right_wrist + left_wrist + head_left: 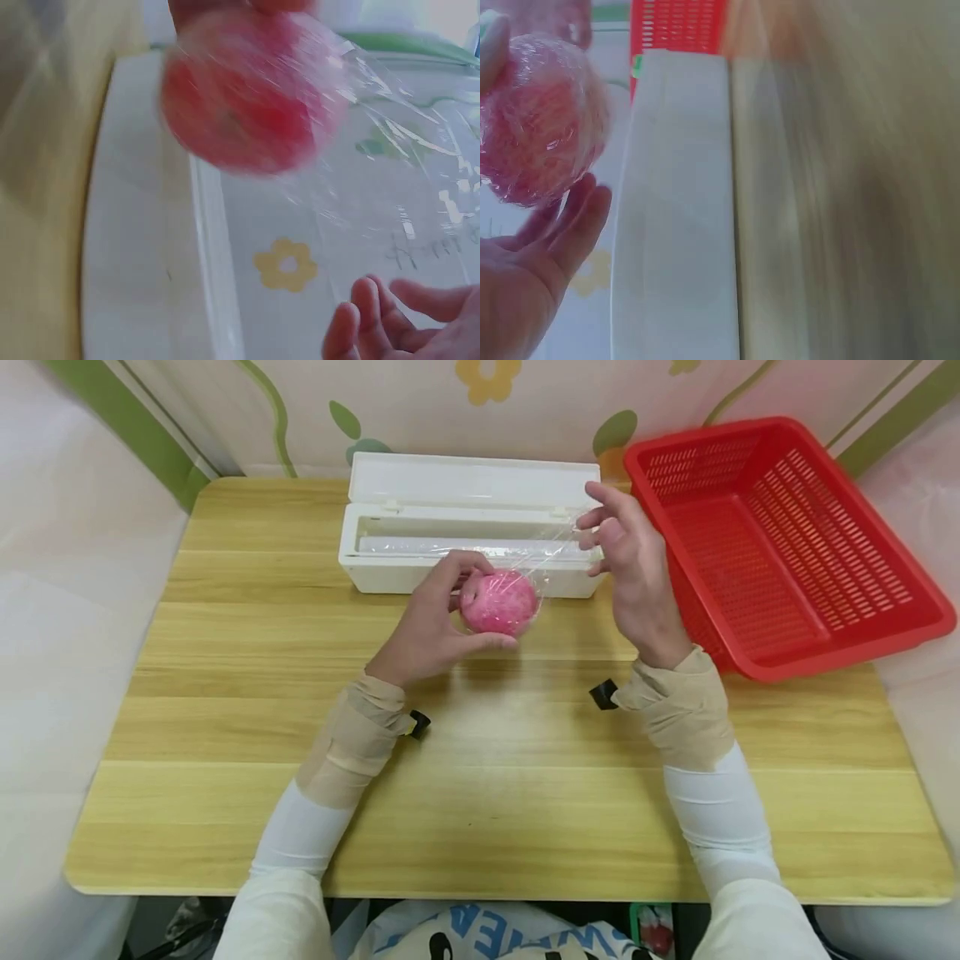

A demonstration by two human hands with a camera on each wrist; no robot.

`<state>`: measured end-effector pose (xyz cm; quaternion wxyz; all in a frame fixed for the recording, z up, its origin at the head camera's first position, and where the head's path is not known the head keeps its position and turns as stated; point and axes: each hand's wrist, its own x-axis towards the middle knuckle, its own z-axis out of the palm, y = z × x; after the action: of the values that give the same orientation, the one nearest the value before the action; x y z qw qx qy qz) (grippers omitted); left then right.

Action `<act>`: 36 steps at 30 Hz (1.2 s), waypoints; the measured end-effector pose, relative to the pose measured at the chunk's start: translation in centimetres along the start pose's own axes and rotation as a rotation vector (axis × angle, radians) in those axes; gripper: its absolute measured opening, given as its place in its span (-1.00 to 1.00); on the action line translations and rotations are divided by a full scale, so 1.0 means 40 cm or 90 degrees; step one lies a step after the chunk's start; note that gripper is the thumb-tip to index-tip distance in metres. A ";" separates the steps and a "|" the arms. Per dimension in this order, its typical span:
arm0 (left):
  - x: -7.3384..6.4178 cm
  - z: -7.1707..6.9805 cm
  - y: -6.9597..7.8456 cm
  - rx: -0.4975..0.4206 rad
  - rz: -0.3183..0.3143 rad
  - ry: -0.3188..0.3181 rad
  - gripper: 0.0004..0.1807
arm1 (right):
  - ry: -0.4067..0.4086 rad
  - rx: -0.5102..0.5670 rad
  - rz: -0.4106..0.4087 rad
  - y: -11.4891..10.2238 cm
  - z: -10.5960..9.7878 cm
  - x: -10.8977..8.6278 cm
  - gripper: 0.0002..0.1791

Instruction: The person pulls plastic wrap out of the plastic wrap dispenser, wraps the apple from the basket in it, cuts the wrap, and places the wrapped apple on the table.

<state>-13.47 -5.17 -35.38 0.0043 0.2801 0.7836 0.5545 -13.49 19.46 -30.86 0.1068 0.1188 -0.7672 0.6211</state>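
Observation:
A round pink fruit, wrapped in crinkled clear cling film, is held up over the table in front of the white box. My left hand grips it from the left side, thumb along the near side and fingers behind. In the right wrist view the fruit is blurred and shows a dimple. A loose sheet of cling film trails from it toward my right hand. That hand is raised with spread, slightly bent fingers, its fingertips apart from the thumb. The left wrist view shows shiny film folds over the fruit.
The white box stands at the table's back with its lid raised and a film roll inside. A red slotted basket stands at the right. Bare wooden table lies nearer me. A patterned curtain hangs behind.

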 end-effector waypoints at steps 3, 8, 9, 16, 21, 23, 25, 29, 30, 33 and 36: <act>0.001 0.002 0.002 0.039 0.006 -0.019 -0.10 | -0.018 -0.106 -0.001 0.000 -0.011 0.002 -0.27; 0.000 0.004 0.009 0.093 0.012 -0.037 -0.11 | 0.025 -0.194 0.003 0.009 0.010 0.009 -0.54; 0.000 0.004 0.008 0.099 0.014 -0.041 -0.11 | 0.043 -0.197 -0.004 0.013 0.014 0.011 -0.58; -0.002 0.004 0.003 0.057 -0.016 -0.086 -0.01 | 0.123 -0.214 -0.063 0.025 0.021 0.017 -0.62; -0.004 -0.002 0.003 0.060 -0.008 -0.120 -0.10 | 0.141 -0.239 -0.062 0.021 0.014 0.015 -0.63; -0.005 -0.004 0.005 0.074 0.003 -0.126 -0.12 | 0.150 -0.257 -0.060 0.020 0.012 0.014 -0.62; -0.005 -0.004 0.006 0.079 0.006 -0.132 -0.11 | 0.162 -0.283 -0.056 0.021 0.011 0.012 -0.60; -0.006 -0.002 0.009 0.055 0.010 -0.141 -0.09 | 0.185 -0.365 -0.045 0.025 0.008 0.010 -0.52; -0.005 -0.001 0.009 0.045 0.012 -0.142 -0.09 | 0.189 -0.383 -0.044 0.027 0.006 0.010 -0.50; -0.003 0.002 0.007 0.026 0.018 -0.144 -0.09 | 0.200 -0.419 -0.057 0.030 0.003 0.010 -0.46; -0.003 0.004 0.007 0.025 0.017 -0.143 -0.10 | 0.214 -0.417 -0.102 0.032 0.000 0.011 -0.43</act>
<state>-13.19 -5.01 -35.25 0.0793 0.3507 0.7852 0.5042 -14.33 19.69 -31.92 0.3114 0.0345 -0.8854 0.3434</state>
